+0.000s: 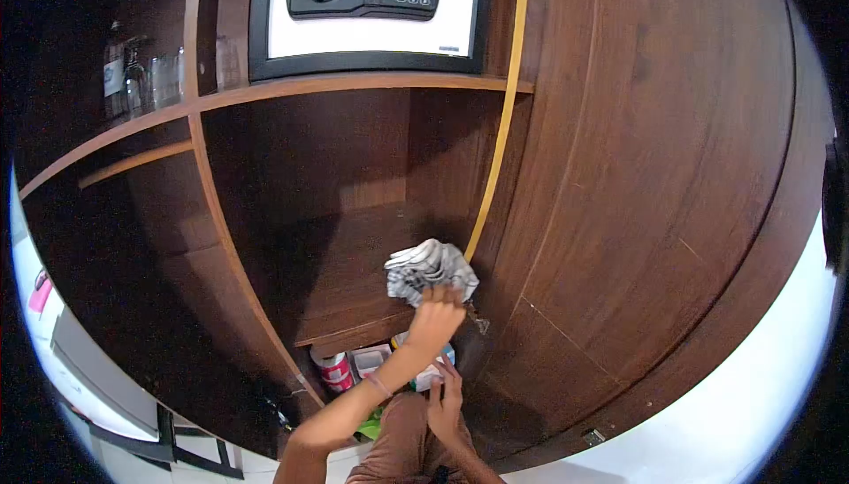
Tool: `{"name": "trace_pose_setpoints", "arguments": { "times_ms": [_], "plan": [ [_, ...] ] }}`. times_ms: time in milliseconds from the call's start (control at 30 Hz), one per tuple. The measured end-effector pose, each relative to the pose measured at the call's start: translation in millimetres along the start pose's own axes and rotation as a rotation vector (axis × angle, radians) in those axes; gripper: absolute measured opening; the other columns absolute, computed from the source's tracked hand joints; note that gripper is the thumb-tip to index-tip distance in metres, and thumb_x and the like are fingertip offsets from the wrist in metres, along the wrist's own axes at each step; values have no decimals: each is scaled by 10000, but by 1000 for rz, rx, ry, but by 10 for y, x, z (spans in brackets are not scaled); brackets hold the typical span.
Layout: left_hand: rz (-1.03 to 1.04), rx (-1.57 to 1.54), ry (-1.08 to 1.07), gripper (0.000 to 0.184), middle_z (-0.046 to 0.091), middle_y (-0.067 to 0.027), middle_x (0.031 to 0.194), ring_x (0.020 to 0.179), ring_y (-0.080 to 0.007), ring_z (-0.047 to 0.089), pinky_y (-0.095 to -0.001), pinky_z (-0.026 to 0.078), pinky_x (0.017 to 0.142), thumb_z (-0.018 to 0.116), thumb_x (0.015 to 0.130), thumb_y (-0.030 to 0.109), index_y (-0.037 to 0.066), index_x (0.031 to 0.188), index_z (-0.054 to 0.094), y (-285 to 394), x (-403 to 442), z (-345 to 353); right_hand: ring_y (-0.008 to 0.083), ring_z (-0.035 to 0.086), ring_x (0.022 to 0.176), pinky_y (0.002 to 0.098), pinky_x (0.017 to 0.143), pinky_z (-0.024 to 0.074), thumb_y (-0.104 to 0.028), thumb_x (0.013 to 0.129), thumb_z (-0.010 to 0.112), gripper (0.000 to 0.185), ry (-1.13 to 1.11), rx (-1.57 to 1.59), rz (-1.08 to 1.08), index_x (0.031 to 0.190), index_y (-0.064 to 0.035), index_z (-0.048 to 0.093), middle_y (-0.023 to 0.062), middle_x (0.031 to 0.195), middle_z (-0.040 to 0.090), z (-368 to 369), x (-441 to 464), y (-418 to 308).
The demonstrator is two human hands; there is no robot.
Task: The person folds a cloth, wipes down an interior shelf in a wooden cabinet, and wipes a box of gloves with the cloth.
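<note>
My left hand (440,314), reached forward with a band around its wrist, grips a bunched grey and white patterned cloth (431,270). The cloth is over the right front part of the wooden cabinet shelf (340,254). Lower down, near my knees, my right hand (447,403) has its fingers stretched out. It is beside a white and blue package (427,378) in the compartment below the shelf; whether it touches the package I cannot tell. My left forearm hides part of that compartment.
Below the shelf are a red and white package (334,372), a pale container (369,359) and a green item (370,424). A safe with a keypad (364,19) stands above. Bottles and glasses (146,77) are at upper left. An open wooden door (672,157) flanks the right.
</note>
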State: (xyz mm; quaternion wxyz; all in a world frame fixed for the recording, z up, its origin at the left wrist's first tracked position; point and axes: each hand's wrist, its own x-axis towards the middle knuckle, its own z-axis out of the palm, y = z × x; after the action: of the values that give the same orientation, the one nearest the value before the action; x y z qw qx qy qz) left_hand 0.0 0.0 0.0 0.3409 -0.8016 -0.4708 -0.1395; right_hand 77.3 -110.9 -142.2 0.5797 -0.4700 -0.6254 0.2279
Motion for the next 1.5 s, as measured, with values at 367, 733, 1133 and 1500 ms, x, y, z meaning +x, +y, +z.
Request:
{"name": "trace_pose_setpoints", "arguments": {
  "times_ms": [367,733,1133,1500],
  "plan": [
    [-470,-967,-40,542,750,-160,1201,1067,-285,729,-368,563,941,449,820,-102,55,1246,746,-736,-347,-1129,267,581,1263,374,1061,452,-248,1063,610,420,61,431,232,1401,-2,562,178,1390,608,-537,369,-402],
    [-718,-1963,-26,622,697,-141,1344,1244,-215,645,-338,459,1097,427,755,-123,-35,1308,698,-627,-651,-1110,208,622,1218,379,1065,465,-278,1017,695,534,-63,1086,399,1424,27,530,106,1350,652,-554,573,-628],
    [-526,-1266,289,647,571,-155,1259,1086,-264,608,-392,504,925,857,824,284,-7,1326,571,211,-942,-1278,105,582,1064,286,951,470,-252,1036,677,371,-26,786,310,1307,-29,557,36,1150,655,-731,677,-1092],
    [-837,-1658,62,320,694,-69,1141,1002,-102,631,-274,514,868,744,977,148,-21,1226,635,94,-1126,-888,90,581,1023,265,956,453,-246,1056,642,325,-42,847,292,1283,-24,573,6,1085,666,-792,662,-1016]
  ]
}}
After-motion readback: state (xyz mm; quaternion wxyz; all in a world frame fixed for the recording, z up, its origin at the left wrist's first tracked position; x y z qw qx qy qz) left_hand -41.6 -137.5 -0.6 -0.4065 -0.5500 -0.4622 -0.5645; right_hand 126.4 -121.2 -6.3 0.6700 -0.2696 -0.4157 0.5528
